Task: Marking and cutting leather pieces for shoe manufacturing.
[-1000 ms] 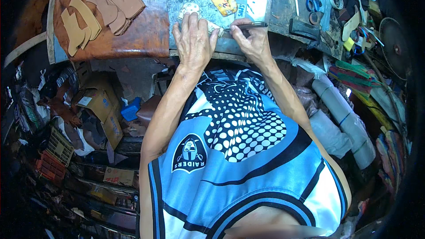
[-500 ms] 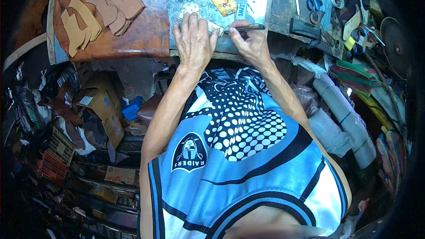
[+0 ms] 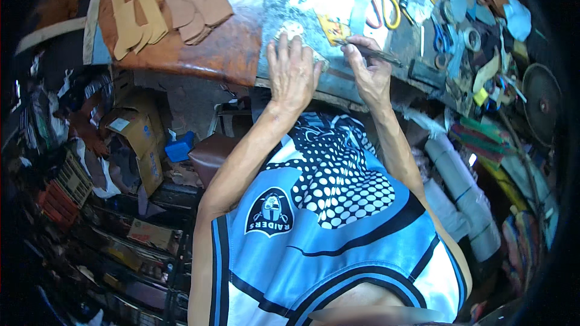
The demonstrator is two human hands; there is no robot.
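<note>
Left hand (image 3: 292, 81): fingers slightly spread, resting on the speckled piece, thumb apart.
Speckled piece (image 3: 290, 28): on the counter (image 3: 235, 54), under the left fingers, showing beyond their tips and beside the thumb.
Right hand (image 3: 373, 78): fingers narrow, pinching the dark slim tool.
Dark slim tool (image 3: 386, 57): tip just past the right fingers, near the yellow patterned strip (image 3: 332, 28).
Change noted: tip, earlier at the piece's edge, now stands off it; handle slants more; left fingers remain on the piece.
Scissors (image 3: 392, 17): beyond the right fingers.
Tan cut-outs (image 3: 202, 0): left of the left fingers, well apart.
</note>
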